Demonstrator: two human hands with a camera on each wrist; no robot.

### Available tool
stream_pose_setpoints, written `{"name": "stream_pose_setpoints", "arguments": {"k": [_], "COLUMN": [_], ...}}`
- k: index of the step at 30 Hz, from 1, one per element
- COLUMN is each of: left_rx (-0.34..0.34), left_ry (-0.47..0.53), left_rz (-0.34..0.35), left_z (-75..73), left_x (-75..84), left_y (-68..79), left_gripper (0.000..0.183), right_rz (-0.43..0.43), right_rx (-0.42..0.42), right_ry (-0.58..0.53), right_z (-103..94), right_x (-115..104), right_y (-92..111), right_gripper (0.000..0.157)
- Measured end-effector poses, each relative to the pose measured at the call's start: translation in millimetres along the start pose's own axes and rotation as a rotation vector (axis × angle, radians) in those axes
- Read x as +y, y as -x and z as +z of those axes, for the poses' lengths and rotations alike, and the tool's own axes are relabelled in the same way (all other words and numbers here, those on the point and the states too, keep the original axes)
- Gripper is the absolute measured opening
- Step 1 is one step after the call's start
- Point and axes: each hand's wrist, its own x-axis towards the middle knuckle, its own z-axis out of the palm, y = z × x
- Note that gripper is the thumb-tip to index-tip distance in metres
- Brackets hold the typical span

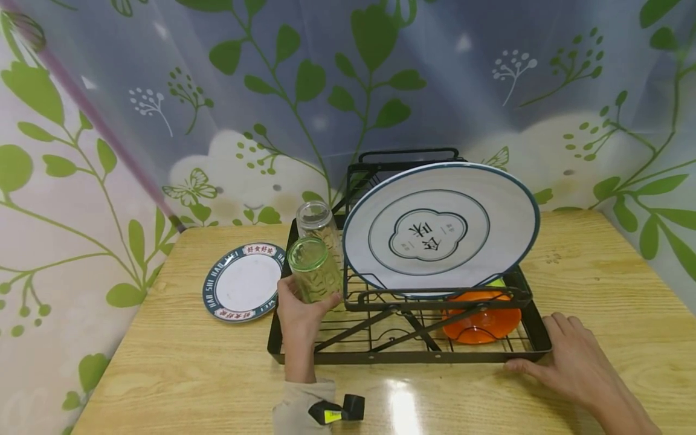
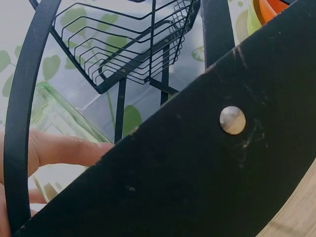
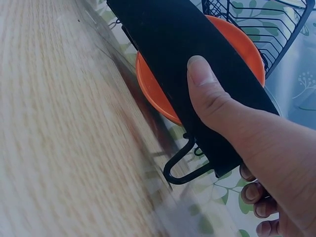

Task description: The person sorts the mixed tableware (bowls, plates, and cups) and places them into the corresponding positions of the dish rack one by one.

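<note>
A black two-tier dish rack (image 1: 402,357) stands on the wooden table. At its left end my left hand (image 1: 301,320) grips a green glass (image 1: 314,275) low down, thumb on the right side. Behind that glass is a clear glass (image 1: 314,219). In the left wrist view, fingers (image 2: 64,150) lie along the green glass behind the black frame. My right hand (image 1: 577,359) holds the rack's front right corner; in the right wrist view its thumb (image 3: 205,86) presses on the black rim and its other fingertips show at the far side.
A large white plate (image 1: 364,238) with a blue rim leans upright in the upper tier. Below it an orange bowl (image 1: 478,329) sits in the lower tier at the right. On the table left of the rack lies a smaller plate (image 1: 244,284). A patterned curtain (image 1: 272,109) hangs behind.
</note>
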Motion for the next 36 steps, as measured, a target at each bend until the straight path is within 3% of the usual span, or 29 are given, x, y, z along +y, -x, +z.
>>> {"name": "stream_pose_setpoints", "arguments": {"k": [8,17,22,27,31,34,36], "left_rx": [-0.006,-0.012,-0.051,-0.188,-0.297,-0.326,-0.294], "left_ry": [-0.053,-0.048,-0.055,-0.099,-0.047,0.017,0.060], "left_rz": [0.012,0.006,0.019,0.045,0.045,0.035,0.021], "left_z": [1.6,1.6,-1.2,-15.2,-34.9,-48.9,-56.1], "left_x": [-0.8,-1.9,-1.8,3.6,12.7,18.3,20.3], "left_y": [-0.2,-0.3,-0.4,0.6,3.7,4.8,3.7], "left_gripper": [0.081,0.081,0.084,0.092,0.094,0.087,0.076], "right_rz": [0.003,-0.006,-0.010,-0.013,-0.015,-0.019,-0.017], "right_rx": [-0.006,-0.006,0.002,0.012,0.020,0.025,0.019], "right_ry": [-0.004,-0.008,-0.002,0.006,0.006,0.004,-0.003], "right_z": [0.2,0.5,0.6,1.4,2.0,2.2,2.2], "right_x": [2,3,2,2,2,1,1], "right_y": [-1,-1,0,0,0,0,0], "right_gripper": [0.095,0.096,0.095,0.093,0.093,0.094,0.095]}}
